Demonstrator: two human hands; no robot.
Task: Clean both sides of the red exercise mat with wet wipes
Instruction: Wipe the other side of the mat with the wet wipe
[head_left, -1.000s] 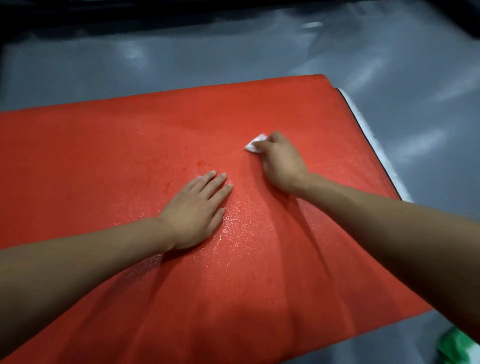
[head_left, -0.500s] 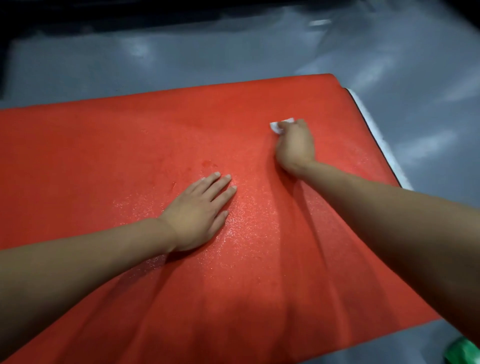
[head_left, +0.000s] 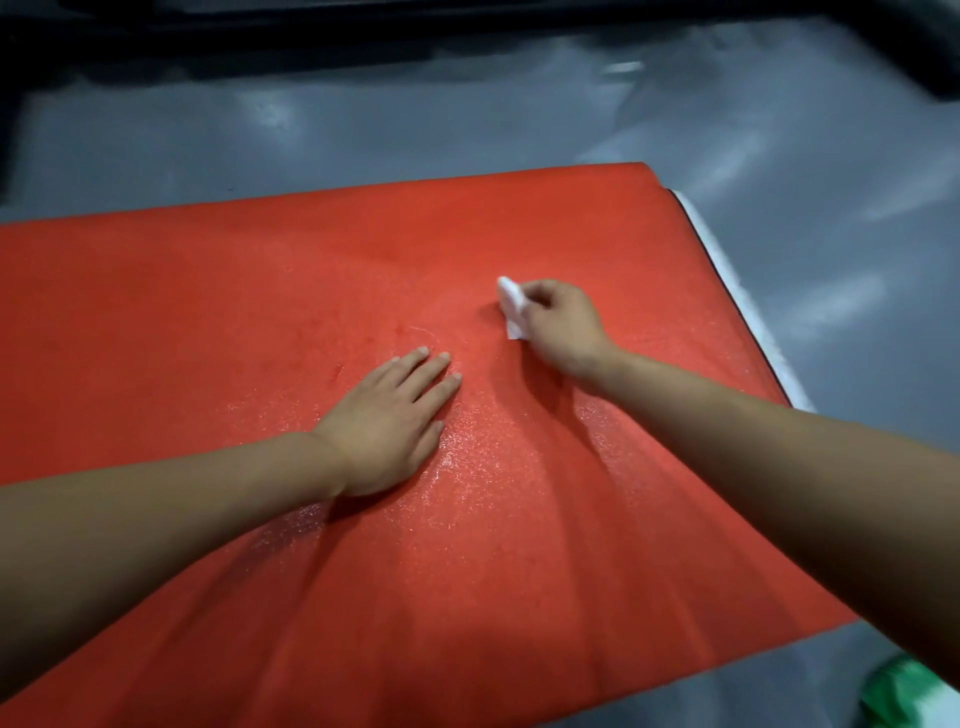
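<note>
The red exercise mat (head_left: 208, 291) lies flat on a grey floor and fills most of the view. Wet, shiny patches show around its middle. My left hand (head_left: 389, 421) rests flat on the mat near the centre, fingers straight and together. My right hand (head_left: 558, 325) is further right and a little further away, its fingers curled round a small white wet wipe (head_left: 511, 304) held against the mat. Part of the wipe sticks out to the left of the fingers.
A white strip (head_left: 748, 306) runs along the mat's right edge, with a dark line between them. A green object (head_left: 904, 691) lies on the grey floor (head_left: 831, 156) at the bottom right. Dark shapes (head_left: 363, 31) border the far side.
My right hand swept the wipe away to the right, then back nearer and to the left. My left hand has stayed flat in the same spot.
</note>
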